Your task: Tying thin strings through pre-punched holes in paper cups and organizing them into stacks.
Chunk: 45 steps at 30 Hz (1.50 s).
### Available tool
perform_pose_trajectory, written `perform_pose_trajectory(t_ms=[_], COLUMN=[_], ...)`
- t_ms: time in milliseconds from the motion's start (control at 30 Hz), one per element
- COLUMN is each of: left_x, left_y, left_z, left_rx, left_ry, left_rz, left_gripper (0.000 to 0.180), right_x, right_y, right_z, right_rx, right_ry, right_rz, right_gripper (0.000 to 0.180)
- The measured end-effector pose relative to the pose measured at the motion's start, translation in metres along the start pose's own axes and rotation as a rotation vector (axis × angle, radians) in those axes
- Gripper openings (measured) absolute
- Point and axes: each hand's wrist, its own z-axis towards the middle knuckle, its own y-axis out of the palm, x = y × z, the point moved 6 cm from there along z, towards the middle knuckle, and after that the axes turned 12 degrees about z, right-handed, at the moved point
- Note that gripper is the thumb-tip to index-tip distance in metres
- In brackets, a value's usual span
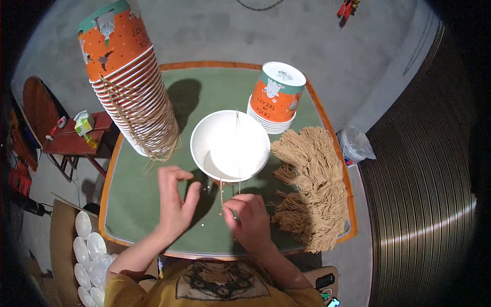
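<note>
A white-lined paper bucket (210, 146) sits mouth up at the middle of the green table. A thin tan cord (239, 153) crosses its mouth from the far rim to the near rim and hangs down in front. My right hand (249, 217), just in front of the bucket, pinches this cord between thumb and fingers. To the left of the bucket's near side, my left hand (176, 199) is empty, its thumb and curled fingers apart. Beside the right hand lies a large bundle of tan cords (314, 189).
A tall leaning stack of orange buckets (130, 87), draped with cords, stands at the back left. A shorter upside-down stack (276, 97) is at the back right. A carton of white cups (84, 250) sits on the floor at left, near a red bench (76, 140).
</note>
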Motion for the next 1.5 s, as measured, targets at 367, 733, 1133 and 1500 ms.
perform_pose_trajectory(t_ms=[367,733,1133,1500], left_x=[0.005,0.001,-0.004,-0.001], left_y=[0.051,0.059,0.060,0.063], left_z=[-0.024,-0.037,-0.005,-0.017], left_rx=[-0.652,-0.611,-0.551,-0.756], left_ry=[-0.601,-0.940,-0.993,-1.028], left_rz=[-0.760,-1.106,-1.170,-1.215], left_gripper=[0.015,0.010,0.010,0.010], right_x=[0.000,0.007,0.006,0.003], right_y=[0.006,0.009,0.007,0.008], right_z=[0.005,0.002,0.011,0.019], right_rx=[-0.038,-0.098,-0.207,-0.267], right_ry=[-0.021,-0.033,-0.116,-0.098], right_rz=[-0.028,-0.072,-0.019,0.052], right_gripper=[0.036,0.032,0.022,0.020])
